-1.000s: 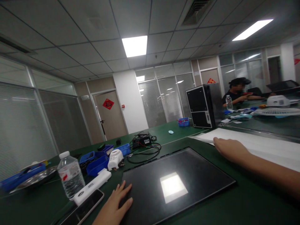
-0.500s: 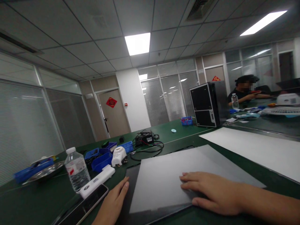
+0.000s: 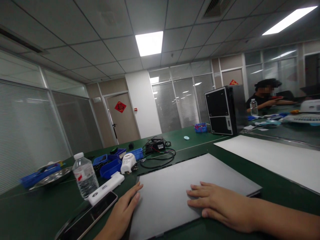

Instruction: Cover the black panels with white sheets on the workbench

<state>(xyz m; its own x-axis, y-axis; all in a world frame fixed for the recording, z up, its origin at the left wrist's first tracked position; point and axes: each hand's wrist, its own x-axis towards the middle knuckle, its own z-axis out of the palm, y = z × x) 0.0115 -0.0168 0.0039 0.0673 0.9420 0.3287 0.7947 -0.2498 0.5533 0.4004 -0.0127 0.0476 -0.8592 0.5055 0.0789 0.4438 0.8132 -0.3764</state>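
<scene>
A grey-white flat sheet (image 3: 170, 190) lies on the green table over a dark panel, whose thin edge shows along the sheet's back and right corner. My right hand (image 3: 220, 205) rests on the sheet's right part, palm down with the fingers spread. At the sheet's left edge is my left hand (image 3: 125, 205), its fingers stretched out and touching that edge. Left of this hand lie a smartphone (image 3: 87, 216) with a dark screen and a long white device (image 3: 106, 189). A clear water bottle (image 3: 85, 176) stands behind them.
Blue bins (image 3: 111, 169), a white plug-in device (image 3: 128, 162) and a black power adapter with cables (image 3: 155, 145) sit behind the sheet. A metal plate (image 3: 53, 176) is at left. Another white sheet (image 3: 270, 160) and a black computer tower (image 3: 222, 111) are at right. A person (image 3: 266, 96) sits beyond.
The grey-white sheet has slid left over the dark panel, covering the strip that showed at left. My right hand moved left with it, while my left hand stayed at the edge.
</scene>
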